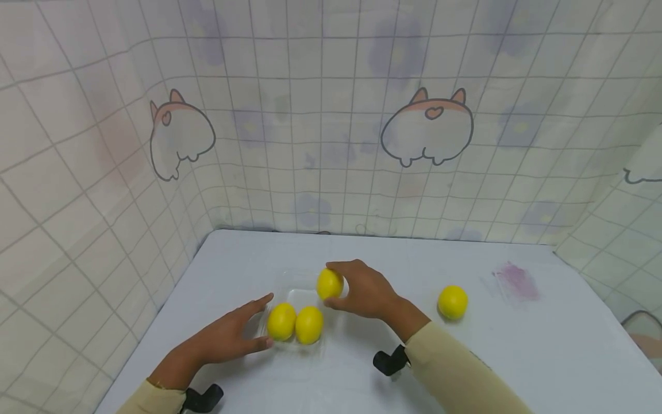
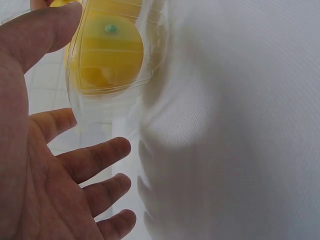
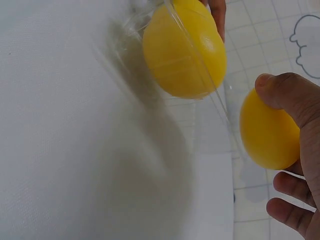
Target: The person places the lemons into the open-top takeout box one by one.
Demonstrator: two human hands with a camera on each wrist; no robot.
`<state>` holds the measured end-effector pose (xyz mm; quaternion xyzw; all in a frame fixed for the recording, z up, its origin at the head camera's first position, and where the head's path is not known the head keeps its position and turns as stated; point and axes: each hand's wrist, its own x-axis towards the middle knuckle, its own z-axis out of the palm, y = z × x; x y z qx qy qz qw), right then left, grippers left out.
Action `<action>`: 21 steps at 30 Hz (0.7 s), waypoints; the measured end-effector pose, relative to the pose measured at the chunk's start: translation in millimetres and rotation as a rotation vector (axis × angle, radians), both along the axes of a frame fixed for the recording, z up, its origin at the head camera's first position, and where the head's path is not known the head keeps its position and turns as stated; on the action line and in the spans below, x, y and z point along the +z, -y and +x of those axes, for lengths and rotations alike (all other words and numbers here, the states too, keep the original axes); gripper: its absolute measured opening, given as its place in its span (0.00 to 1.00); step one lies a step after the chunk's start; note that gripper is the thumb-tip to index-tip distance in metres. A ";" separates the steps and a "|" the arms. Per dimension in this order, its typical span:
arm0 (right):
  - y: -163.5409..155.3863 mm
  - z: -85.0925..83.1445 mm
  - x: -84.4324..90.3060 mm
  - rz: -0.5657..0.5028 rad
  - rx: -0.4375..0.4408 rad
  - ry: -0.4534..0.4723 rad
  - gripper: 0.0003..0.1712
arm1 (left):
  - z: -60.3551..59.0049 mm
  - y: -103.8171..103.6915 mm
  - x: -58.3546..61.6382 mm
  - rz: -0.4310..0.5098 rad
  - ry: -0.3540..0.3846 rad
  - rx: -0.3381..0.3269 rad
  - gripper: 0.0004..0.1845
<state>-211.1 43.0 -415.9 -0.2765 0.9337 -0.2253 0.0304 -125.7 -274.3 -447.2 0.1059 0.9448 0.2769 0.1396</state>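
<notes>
My right hand (image 1: 367, 292) pinches a yellow lemon (image 1: 328, 284) between thumb and fingers, over the far right part of a clear plastic box (image 1: 301, 296). In the right wrist view this lemon (image 3: 267, 132) is raised beside the box's rim. Two more lemons, a left one (image 1: 281, 322) and a right one (image 1: 309, 325), sit side by side in the box's near half. At the box's left side is my left hand (image 1: 222, 338), fingers spread and fairly straight. The left wrist view shows its thumb (image 2: 57, 27) at the box wall; whether it touches is hard to tell.
Another lemon (image 1: 452, 302) lies on the white table (image 1: 558, 356) to the right of my right hand. Farther right is a pinkish patch (image 1: 519, 282) on the table. A checked curtain (image 1: 320, 132) with cartoon prints hangs behind and along the sides.
</notes>
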 end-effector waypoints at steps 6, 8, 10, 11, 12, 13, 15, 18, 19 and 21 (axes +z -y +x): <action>6.2 -1.7 -2.2 0.002 0.017 -0.024 0.46 | 1.3 -0.2 1.4 -0.001 -0.002 0.006 0.52; 8.0 -2.4 -2.3 -0.001 0.025 -0.034 0.45 | 1.2 -0.6 2.0 -0.001 -0.002 0.008 0.52; 9.8 -3.0 -2.5 -0.007 0.031 -0.039 0.45 | 1.1 -0.8 2.3 0.000 -0.003 0.008 0.52; 10.6 -3.2 -2.6 -0.007 0.034 -0.040 0.45 | 0.9 -1.0 2.3 0.000 -0.003 0.008 0.52; 11.5 -3.6 -3.1 -0.007 0.036 -0.041 0.45 | 0.9 -1.2 2.4 0.002 0.000 0.009 0.52; 12.4 -3.7 -3.4 -0.008 0.039 -0.042 0.45 | 0.7 -1.3 2.1 0.001 0.001 0.009 0.52; 14.1 -3.8 -3.9 -0.008 0.043 -0.043 0.45 | 0.4 -1.5 1.7 -0.002 0.006 0.012 0.53; 16.9 -3.6 -4.2 -0.007 0.048 -0.043 0.45 | 0.4 -1.9 1.5 -0.003 0.015 0.022 0.53; 17.9 -3.6 -4.4 -0.005 0.050 -0.044 0.45 | 0.2 -1.8 1.1 -0.005 0.015 0.024 0.53; 20.0 -3.3 -4.6 0.003 0.051 -0.043 0.45 | 0.3 -1.6 1.0 0.001 0.013 0.021 0.53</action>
